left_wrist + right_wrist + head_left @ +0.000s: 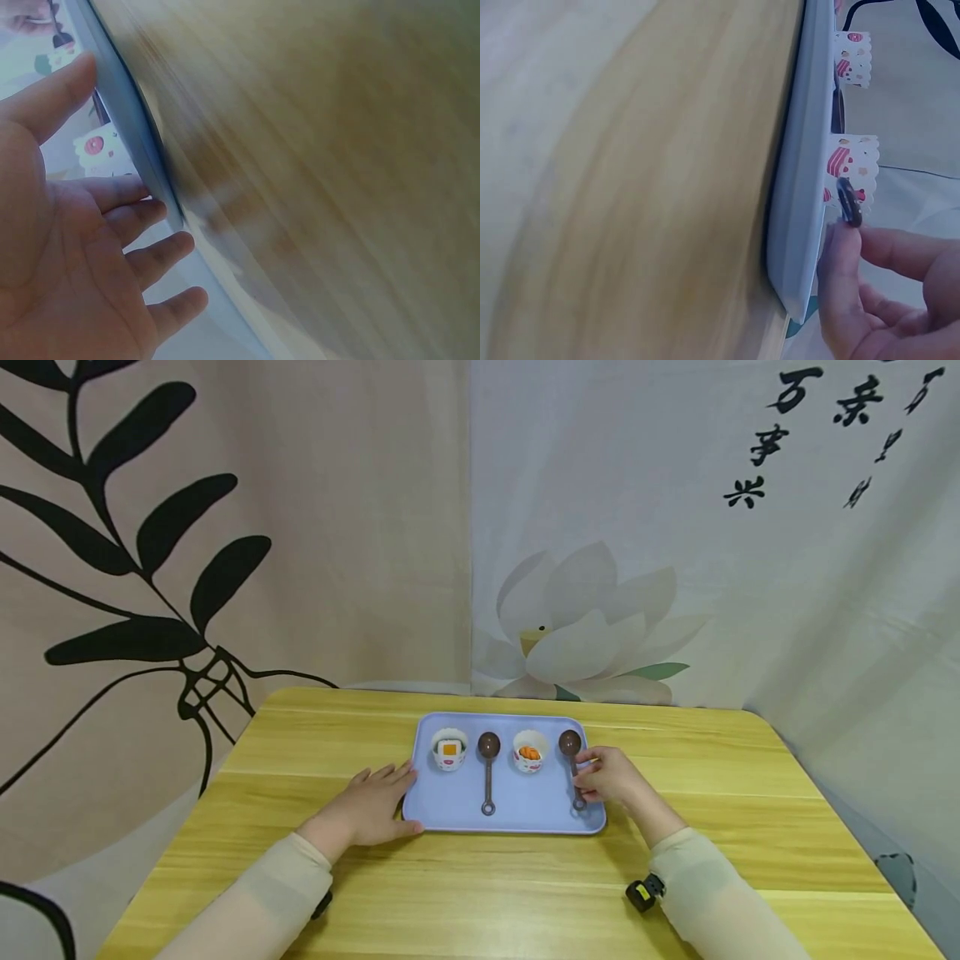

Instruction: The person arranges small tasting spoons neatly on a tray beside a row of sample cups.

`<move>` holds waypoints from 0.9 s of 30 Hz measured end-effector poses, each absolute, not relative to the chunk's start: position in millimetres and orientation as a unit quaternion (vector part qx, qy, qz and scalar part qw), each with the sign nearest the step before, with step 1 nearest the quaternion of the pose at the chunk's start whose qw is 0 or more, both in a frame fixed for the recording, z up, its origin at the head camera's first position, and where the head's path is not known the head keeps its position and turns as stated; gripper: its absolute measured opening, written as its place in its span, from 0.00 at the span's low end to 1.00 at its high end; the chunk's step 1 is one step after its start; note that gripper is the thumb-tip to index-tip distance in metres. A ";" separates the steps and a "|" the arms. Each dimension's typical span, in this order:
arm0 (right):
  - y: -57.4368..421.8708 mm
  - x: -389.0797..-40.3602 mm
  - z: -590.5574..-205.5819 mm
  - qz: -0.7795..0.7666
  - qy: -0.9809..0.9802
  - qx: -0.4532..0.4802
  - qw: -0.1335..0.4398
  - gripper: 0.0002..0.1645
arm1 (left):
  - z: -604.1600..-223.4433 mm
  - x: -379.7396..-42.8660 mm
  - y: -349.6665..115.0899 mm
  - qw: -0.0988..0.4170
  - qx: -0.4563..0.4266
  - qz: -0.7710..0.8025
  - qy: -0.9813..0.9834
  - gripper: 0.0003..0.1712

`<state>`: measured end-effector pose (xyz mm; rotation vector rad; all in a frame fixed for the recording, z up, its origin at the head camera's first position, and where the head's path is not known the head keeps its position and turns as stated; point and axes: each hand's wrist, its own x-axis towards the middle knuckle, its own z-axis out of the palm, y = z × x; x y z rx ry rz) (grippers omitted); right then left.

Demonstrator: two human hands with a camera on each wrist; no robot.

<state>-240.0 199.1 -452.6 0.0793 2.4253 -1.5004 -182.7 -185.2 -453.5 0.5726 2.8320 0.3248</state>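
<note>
A pale lavender tray [450,806] lies on the table. My left hand [375,806] rests at its left edge with fingers spread; in the left wrist view, the fingertips [154,210] sit by the rim. At the tray's right end, my right hand [611,777] pinches the handle of a brown spoon [570,743]; the right wrist view shows its looped handle end [848,202] by the thumb and finger. A second brown spoon [488,745] lies between two patterned paper cups. The left cup [448,766] holds a white-and-yellow square piece, the right cup [528,767] orange pieces.
The wooden table [487,893] reaches back to a printed curtain [375,527] with dark leaves, a pale lotus and black characters. A black strap device [645,892] is on the right wrist.
</note>
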 end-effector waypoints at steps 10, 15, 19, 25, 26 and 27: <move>196.4 -241.0 -454.4 -0.512 0.846 0.024 0.149 0.21 | -452.2 -180.9 -186.4 0.118 0.199 0.116 0.966 0.52; 195.0 -241.7 -456.5 -0.500 0.852 0.026 0.153 0.21 | -452.3 -181.6 -186.5 0.118 0.199 0.115 0.966 0.52; 192.8 -241.9 -458.4 -0.499 0.852 0.031 0.155 0.21 | -452.6 -181.4 -186.7 0.120 0.199 0.115 0.966 0.52; 190.2 -243.1 -457.7 -0.494 0.855 0.032 0.157 0.21 | -452.8 -181.3 -186.7 0.117 0.200 0.116 0.966 0.52; 189.9 -243.4 -457.7 -0.494 0.854 0.034 0.158 0.21 | -452.9 -181.3 -186.8 0.116 0.201 0.116 0.966 0.52; 189.6 -243.8 -457.9 -0.495 0.854 0.037 0.159 0.21 | -452.7 -181.4 -186.7 0.116 0.200 0.115 0.966 0.52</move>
